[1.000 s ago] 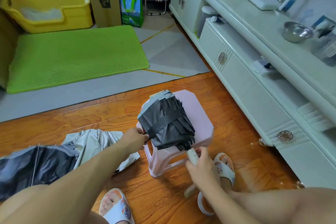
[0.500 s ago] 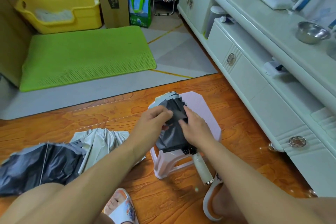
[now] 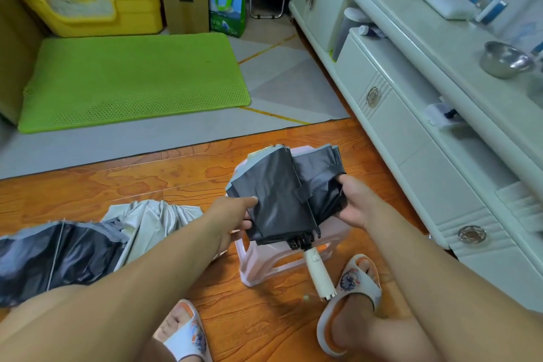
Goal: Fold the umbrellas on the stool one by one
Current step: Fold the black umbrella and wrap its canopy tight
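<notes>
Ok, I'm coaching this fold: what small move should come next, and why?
Probably wrap the loose flap round the dark grey folding umbrella on the pale pink plastic stool: the left hand and right hand grip opposite sides, and the canopy lies spread, not bundled.

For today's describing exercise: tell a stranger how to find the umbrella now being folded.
Find the pink stool on the wooden floor beside the white cabinet. The umbrella lies on it, dark canopy gripped by both hands, cream handle pointing at the person. The other umbrella sprawls open on the floor.
</notes>
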`<state>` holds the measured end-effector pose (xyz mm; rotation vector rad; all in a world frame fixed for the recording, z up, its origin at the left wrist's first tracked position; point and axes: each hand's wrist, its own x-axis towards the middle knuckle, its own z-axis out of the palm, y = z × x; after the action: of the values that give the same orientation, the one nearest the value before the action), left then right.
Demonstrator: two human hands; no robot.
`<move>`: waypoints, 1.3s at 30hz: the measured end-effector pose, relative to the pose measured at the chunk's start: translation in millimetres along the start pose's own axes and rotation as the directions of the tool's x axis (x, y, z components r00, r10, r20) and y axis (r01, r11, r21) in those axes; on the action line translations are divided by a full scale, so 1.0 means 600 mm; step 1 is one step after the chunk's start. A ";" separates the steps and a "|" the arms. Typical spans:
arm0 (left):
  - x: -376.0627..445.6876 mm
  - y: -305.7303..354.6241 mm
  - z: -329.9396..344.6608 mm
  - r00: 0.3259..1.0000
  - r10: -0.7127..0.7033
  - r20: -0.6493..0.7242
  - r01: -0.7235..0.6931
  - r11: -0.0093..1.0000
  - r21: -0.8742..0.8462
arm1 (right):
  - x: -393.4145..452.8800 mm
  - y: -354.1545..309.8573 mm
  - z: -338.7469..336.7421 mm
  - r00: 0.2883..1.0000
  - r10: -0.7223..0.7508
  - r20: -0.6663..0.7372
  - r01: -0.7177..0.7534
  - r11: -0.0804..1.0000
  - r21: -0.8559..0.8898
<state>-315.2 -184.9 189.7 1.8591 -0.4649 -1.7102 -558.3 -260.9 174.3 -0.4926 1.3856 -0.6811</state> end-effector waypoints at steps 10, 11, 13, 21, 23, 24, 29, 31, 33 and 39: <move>-0.039 0.030 0.048 0.975 0.209 0.077 -0.171 0.923 -0.345 | -0.045 -0.088 0.036 0.990 0.032 0.135 0.021 0.928 -0.371; -0.043 0.029 0.052 0.970 0.224 0.094 -0.176 0.915 -0.363 | -0.052 -0.094 0.037 0.988 0.042 0.151 0.013 0.938 -0.346; -0.049 0.030 0.059 0.958 0.259 0.121 -0.199 0.907 -0.370 | -0.064 -0.101 0.040 0.982 0.069 0.177 -0.014 0.957 -0.290; -0.062 0.043 0.084 0.932 0.301 0.203 -0.194 0.886 -0.420 | -0.108 -0.101 0.050 0.991 -0.135 0.027 0.135 0.918 -0.373; -0.055 0.048 0.092 0.935 0.261 0.241 -0.115 0.865 -0.488 | -0.109 -0.102 0.053 0.986 -0.166 -0.015 0.156 0.950 -0.270; -0.050 0.050 0.095 0.930 0.247 0.272 -0.072 0.848 -0.524 | -0.109 -0.102 0.055 0.987 -0.160 -0.022 0.151 0.961 -0.230; -0.036 0.055 0.118 0.924 0.202 0.323 -0.005 0.854 -0.521 | -0.098 -0.089 0.058 0.998 -0.056 -0.008 0.053 0.977 -0.208; -0.025 0.049 0.117 0.971 0.164 0.173 -0.066 0.883 -0.464 | -0.094 -0.090 0.051 0.998 -0.055 -0.032 0.048 0.978 -0.201; -0.011 0.038 0.100 0.993 0.118 0.029 -0.096 0.909 -0.405 | -0.088 -0.096 0.039 0.993 -0.090 -0.077 0.075 0.980 -0.186; -0.026 0.035 0.059 0.968 0.175 0.179 -0.093 0.916 -0.391 | -0.083 -0.109 0.023 0.992 -0.072 -0.107 0.051 0.981 -0.189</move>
<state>-349.7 -197.8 214.2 1.3476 -0.3070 -1.7649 -556.7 -274.1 256.4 -0.6557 1.5548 -0.6399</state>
